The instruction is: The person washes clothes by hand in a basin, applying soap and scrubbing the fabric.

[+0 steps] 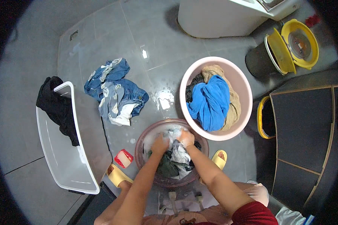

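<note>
Both my hands are in a brownish-pink basin [138,143] of soapy water. My left hand [160,144] is at the far left part of the wet clothes, its fingers lost in foam. My right hand [186,137] lies just right of it, also partly under suds; whether either hand grips cloth cannot be told. Dark green cloth [168,166] and white-grey cloth [180,153] lie below my hands, between my forearms. A pale pink tub [245,98] touches the basin's upper right rim and holds a blue cloth [211,101], a tan cloth [235,108] and dark fabric.
Denim clothing [129,90] lies on the wet tiles. A soap bar [123,159] in a red dish sits left of the basin. Black cloth [57,112] hangs over a translucent bin [93,135]. A yellow-rimmed trash bin [259,60] and a dark cabinet [298,129] stand right.
</note>
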Tool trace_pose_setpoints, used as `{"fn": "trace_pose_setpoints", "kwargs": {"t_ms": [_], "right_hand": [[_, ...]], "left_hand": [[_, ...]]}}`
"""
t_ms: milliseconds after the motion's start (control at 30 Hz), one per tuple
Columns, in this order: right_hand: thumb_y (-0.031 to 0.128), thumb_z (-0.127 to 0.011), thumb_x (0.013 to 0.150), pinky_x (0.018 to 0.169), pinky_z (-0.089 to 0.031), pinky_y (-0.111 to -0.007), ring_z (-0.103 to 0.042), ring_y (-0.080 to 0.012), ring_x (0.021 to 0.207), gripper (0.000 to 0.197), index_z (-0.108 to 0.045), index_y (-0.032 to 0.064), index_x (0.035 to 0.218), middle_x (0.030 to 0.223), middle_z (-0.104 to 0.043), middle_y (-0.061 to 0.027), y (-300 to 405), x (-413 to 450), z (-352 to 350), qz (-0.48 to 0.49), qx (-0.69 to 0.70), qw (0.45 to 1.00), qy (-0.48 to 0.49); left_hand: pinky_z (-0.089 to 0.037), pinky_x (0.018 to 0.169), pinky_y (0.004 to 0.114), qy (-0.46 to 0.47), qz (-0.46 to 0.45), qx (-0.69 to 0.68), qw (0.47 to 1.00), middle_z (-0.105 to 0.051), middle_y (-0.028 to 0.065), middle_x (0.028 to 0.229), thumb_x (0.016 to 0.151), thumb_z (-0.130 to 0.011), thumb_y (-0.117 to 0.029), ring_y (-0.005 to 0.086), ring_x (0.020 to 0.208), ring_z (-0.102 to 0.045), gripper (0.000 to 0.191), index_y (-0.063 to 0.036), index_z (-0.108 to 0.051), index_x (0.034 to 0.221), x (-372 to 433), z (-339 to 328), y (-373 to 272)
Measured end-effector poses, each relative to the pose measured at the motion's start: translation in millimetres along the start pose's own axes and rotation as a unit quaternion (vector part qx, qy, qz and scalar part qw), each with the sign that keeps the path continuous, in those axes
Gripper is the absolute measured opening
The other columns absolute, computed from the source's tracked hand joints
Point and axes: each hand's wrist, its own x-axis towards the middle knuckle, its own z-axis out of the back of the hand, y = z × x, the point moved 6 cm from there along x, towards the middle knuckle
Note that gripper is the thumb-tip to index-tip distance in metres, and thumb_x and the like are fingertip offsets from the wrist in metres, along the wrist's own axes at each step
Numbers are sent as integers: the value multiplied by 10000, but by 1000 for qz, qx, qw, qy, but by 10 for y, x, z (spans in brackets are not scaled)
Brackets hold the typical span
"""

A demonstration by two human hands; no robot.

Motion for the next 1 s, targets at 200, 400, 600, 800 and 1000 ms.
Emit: {"fn": "trace_pose_setpoints", "kwargs": {"t_ms": [200,400,600,800,1000], "right_hand": [[259,-565,668,639,-478,-372,-594,-279,746,223,-614,91,805,851,-605,-128,650,-114,474,61,-119,991,29],[192,-621,639,592,-409,-384,-535,-253,678,201,-532,104,797,710,-531,-48,1134,-1284,1178,236,75,920,-304],[147,-558,714,947,-199,-512,-384,-312,1098,359,-506,80,1063,1157,-440,-113,933,-2029,779,226,124,912,-318],[246,-657,625,866,-285,-512,-356,-307,1103,688,-344,172,1233,1289,-289,-71,552,-1974,250,204,-45,968,-140],[78,-607,631,664,-418,-392,-504,-338,789,383,-478,44,990,880,-494,-160,459,-1731,426,211,145,926,-277]], "left_hand": [[-429,715,343,51,115,-573,810,-554,96,920,770,-489,-338,207,791,-531,394,-28,-510,1012,31,15,321],[-390,816,334,196,-32,-330,923,-525,135,1043,761,-504,-404,241,933,-500,512,-11,-481,1088,-277,807,-153],[-352,876,371,-146,-276,0,950,-458,275,1089,707,-609,-251,351,1017,-470,630,-31,-311,1216,-689,561,73],[-407,781,357,-175,-166,-185,953,-550,179,997,690,-577,-83,320,934,-527,582,-68,-327,1215,-857,374,496],[-430,719,316,-272,-111,-249,923,-559,116,907,702,-580,-96,229,811,-550,401,-57,-460,1083,-1158,323,427]]}}
